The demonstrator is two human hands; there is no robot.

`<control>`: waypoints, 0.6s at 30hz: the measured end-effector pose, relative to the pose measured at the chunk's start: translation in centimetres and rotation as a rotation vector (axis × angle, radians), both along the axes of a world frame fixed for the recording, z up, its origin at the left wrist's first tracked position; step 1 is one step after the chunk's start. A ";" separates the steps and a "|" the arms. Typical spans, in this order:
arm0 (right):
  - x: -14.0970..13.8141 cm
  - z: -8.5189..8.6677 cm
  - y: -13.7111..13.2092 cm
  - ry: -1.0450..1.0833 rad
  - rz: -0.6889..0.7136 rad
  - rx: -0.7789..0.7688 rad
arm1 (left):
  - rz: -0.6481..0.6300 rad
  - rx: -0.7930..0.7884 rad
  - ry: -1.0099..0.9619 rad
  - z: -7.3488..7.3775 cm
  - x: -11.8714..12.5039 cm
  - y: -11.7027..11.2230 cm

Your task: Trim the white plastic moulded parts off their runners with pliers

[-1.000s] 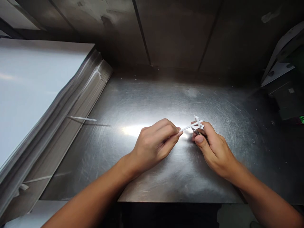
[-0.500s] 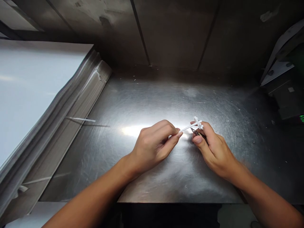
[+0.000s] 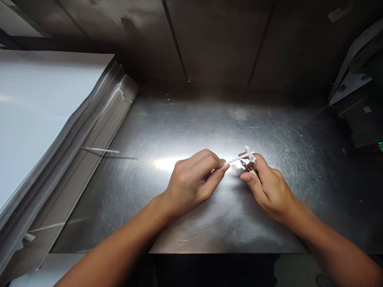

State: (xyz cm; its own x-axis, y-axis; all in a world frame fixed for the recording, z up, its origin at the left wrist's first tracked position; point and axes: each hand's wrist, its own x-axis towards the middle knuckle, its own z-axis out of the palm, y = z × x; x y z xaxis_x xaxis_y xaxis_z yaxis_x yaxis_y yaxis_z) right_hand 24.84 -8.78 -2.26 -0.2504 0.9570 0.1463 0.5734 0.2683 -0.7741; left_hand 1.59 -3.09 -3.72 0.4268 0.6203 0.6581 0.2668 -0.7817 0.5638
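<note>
1. The fingers of the left hand are pinched tight on one end of a thin white plastic stick that has a small cross shape at its far end.
2. The fingers of the right hand are curled around a small metal snipping tool with a dark tip and a pale handle. The thumb lies along the near side. Most of the tool is hidden inside the hand.
3. The stick is held nearly flat, a little above the counter, between the two hands. Its cross end sits right on top of the right hand's fingers.
4. The dark tip of the tool is just under the stick, next to the cross. I cannot tell if the tip touches the stick.
5. Both hands are close together over the middle of the shiny, scratched steel counter. A bright spot of light shines on it just beside the left hand.
6. At the left side is a big stack of white sheets wrapped in clear plastic. A thin white strip lies on its sloping edge.
7. Behind the counter is a dark metal wall.
8. At the far right is a dark machine with a small green light.
</note>
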 end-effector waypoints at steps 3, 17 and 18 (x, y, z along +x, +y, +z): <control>-0.2 0.0 0.0 -0.048 0.003 0.071 | -0.005 0.001 -0.006 0.1 0.1 0.0; 0.3 -0.2 0.3 -0.087 -0.045 0.084 | 0.052 -0.132 -0.026 0.3 0.1 -0.3; 0.3 -0.2 0.3 -0.073 -0.046 0.068 | 0.061 -0.153 -0.024 0.4 0.1 -0.3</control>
